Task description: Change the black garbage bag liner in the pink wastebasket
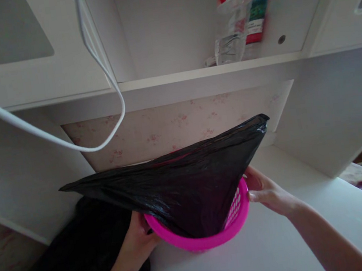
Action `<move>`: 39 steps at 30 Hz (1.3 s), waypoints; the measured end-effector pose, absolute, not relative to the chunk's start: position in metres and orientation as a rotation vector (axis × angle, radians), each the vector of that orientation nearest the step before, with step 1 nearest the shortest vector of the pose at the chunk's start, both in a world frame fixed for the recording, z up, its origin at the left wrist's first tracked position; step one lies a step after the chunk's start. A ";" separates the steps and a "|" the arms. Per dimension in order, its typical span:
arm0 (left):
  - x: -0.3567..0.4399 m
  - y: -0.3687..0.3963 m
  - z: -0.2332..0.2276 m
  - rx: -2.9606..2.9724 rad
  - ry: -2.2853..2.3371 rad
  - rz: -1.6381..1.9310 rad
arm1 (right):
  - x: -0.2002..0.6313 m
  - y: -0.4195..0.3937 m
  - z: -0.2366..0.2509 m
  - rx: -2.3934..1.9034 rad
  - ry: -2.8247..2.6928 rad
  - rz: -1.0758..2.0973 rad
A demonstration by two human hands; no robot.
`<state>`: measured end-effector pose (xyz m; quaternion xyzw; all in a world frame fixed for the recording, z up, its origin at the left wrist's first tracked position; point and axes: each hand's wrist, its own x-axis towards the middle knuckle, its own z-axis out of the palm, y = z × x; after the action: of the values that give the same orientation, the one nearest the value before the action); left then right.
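Observation:
A bright pink plastic basket (204, 242) with a slotted wall is held between my hands above the white surface. Out of its mouth rises a black plastic bag (191, 188), its top edge flattened and spread wide to both sides. The lower part of the bag sits inside the basket. My left hand (142, 236) grips the basket's left side near the rim. On the opposite side, my right hand (264, 190) closes around the rim with the thumb in front. Some fingers of both hands are hidden behind the basket and bag.
More black plastic (67, 259) is heaped at the lower left. A white cable (98, 147) hangs in front at the upper left. Overhead, a cabinet shelf (173, 79) holds a clear plastic bottle (231, 47) and a labelled container (256, 15). White panels stand left and right.

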<state>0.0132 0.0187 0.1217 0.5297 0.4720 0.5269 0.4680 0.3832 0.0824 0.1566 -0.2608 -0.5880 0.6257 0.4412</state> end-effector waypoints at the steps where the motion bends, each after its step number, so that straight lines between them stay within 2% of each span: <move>1: 0.013 0.025 0.122 1.300 1.116 1.298 | 0.385 0.087 0.157 -0.653 -1.467 1.539; 5: -0.001 0.048 0.132 1.285 0.927 1.281 | 0.395 0.109 0.159 -0.696 -1.495 1.422; 9: -0.029 0.065 0.161 1.392 0.843 1.130 | 0.407 0.134 0.173 -0.799 -1.637 1.293; 14: -0.041 0.081 0.196 1.622 1.188 0.898 | 0.407 0.153 0.199 -0.896 -1.852 1.221; 17: -0.033 0.087 0.208 1.725 1.187 0.886 | 0.400 0.156 0.212 -0.943 -1.930 1.158; 23: -0.027 0.090 0.216 1.708 1.366 1.071 | 0.389 0.163 0.216 -1.090 -2.035 0.824; 29: -0.020 0.084 0.228 1.790 1.448 0.850 | 0.375 0.159 0.217 -1.121 -2.048 0.505; 39: -0.005 0.083 0.227 1.380 1.290 1.148 | 0.365 0.149 0.221 -1.245 -1.984 0.654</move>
<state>-0.0049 0.0834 0.2273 0.5580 0.5215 0.4641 0.4487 0.3652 0.1487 0.2209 -0.4802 -0.7650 0.2520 0.3473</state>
